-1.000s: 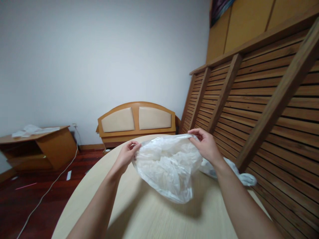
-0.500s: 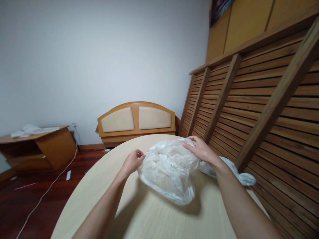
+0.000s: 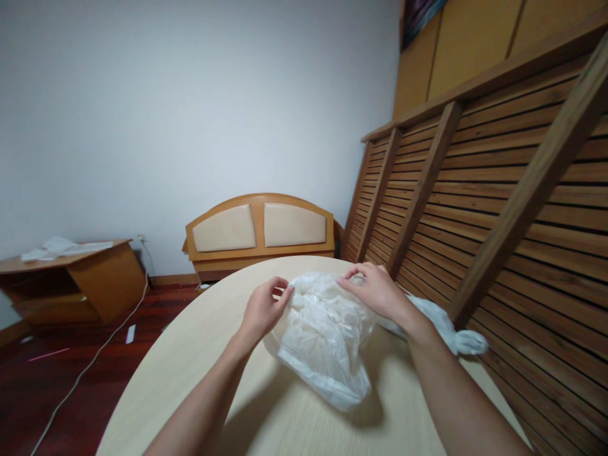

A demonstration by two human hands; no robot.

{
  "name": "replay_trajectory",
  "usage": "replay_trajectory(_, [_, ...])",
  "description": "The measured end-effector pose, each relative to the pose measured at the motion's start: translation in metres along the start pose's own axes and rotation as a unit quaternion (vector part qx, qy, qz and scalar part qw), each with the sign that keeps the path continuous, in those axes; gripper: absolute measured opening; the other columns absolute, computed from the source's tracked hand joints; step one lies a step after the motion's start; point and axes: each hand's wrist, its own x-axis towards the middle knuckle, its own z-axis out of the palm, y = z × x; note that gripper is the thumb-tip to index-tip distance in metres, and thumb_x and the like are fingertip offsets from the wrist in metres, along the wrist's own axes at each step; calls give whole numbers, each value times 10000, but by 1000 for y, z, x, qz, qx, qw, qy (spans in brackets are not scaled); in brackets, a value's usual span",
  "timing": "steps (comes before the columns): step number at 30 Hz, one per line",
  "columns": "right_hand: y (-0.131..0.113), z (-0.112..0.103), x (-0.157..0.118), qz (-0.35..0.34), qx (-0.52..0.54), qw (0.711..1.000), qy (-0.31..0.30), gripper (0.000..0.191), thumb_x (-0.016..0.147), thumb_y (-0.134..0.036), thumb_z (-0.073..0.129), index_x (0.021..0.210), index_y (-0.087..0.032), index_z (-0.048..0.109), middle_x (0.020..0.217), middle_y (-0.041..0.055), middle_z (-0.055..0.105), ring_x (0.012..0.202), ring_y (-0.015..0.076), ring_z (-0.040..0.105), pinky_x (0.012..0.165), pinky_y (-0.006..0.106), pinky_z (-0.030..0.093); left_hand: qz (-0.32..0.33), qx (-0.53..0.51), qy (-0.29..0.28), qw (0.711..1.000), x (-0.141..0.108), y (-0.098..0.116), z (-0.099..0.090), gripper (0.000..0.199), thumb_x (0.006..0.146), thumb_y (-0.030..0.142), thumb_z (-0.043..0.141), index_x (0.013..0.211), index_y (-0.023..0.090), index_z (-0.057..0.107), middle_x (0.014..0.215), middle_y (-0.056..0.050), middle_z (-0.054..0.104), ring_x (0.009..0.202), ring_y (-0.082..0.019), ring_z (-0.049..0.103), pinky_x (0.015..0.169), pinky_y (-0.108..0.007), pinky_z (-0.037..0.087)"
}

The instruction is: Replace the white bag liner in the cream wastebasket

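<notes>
A crumpled, translucent white plastic bag (image 3: 327, 342) lies on the pale round table (image 3: 190, 354), between my two hands. At its upper left edge, my left hand (image 3: 266, 304) pinches the film between thumb and fingertips. My right hand (image 3: 373, 288) grips the bag's upper right edge, its thumb and forefinger closed on the plastic. Whether anything is inside the bag cannot be made out. Behind my right forearm rests a second white plastic bag (image 3: 439, 323) with a twisted end, partly hidden by that arm.
A slatted wooden panel (image 3: 475, 209) leans along the right side, close to the table. Beyond the table stands a padded headboard (image 3: 259, 228). On the left are a low wooden desk (image 3: 102, 278) with papers (image 3: 59, 247) and a white cable (image 3: 95, 354) across the dark red floor.
My left hand has moved up and right along the bag's edge, and my right hand slightly left. The bag's upper part has drawn narrower and its lower tip has shifted a little toward me.
</notes>
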Motion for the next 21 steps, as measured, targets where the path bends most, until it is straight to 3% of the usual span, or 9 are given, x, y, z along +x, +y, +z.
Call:
replay_trajectory(3, [-11,3,-9,-15,30,996,-80,429,805,-598,688,975,-207,742,1075,122,733,1055,319,655,957,442,474,-28,-2,17,999,3,-6,1,259,847,444,627,793,195,672,813,-67,738,709,-230,695,639,-304,493])
replay_trajectory(5, [-12,8,-11,-19,48,994,-100,486,793,-587,709,1067,-186,724,1147,137,724,1064,318,660,951,433,478,-35,-6,18,999,4,-7,1,273,842,449,613,765,192,664,780,-62,728,669,-221,679,619,-300,481])
replay_trajectory(9, [-9,15,-5,-26,46,994,-101,297,882,-456,603,900,-180,712,931,98,744,896,272,682,807,368,492,-36,-17,8,999,3,-7,3,274,832,452,605,773,188,653,778,-64,725,687,-218,681,617,-293,489])
replay_trajectory(11, [-7,17,0,-22,70,994,-79,283,899,-415,548,810,-182,681,819,74,723,804,248,673,740,341,485,-39,-22,1,999,2,-6,4,276,827,458,610,818,186,652,804,-66,730,714,-217,691,625,-289,500])
replay_trajectory(15, [4,16,11,17,176,984,9,220,862,-352,551,954,-179,651,870,76,730,807,226,684,734,324,512,-46,-16,-10,999,2,-6,4,277,818,459,616,810,185,655,808,-59,730,695,-204,683,623,-283,495])
replay_trajectory(19, [16,11,13,16,64,989,132,187,795,-236,568,954,-197,659,966,86,720,895,246,669,832,379,510,-53,1,3,999,4,-8,3,259,818,434,588,760,187,643,765,-44,713,652,-194,656,604,-278,465])
replay_trajectory(21, [14,8,12,1,26,988,155,155,786,-219,575,904,-198,673,950,85,711,893,250,662,823,380,510,-58,12,11,998,5,-10,3,246,813,417,582,743,187,638,757,-44,707,669,-197,651,618,-280,455])
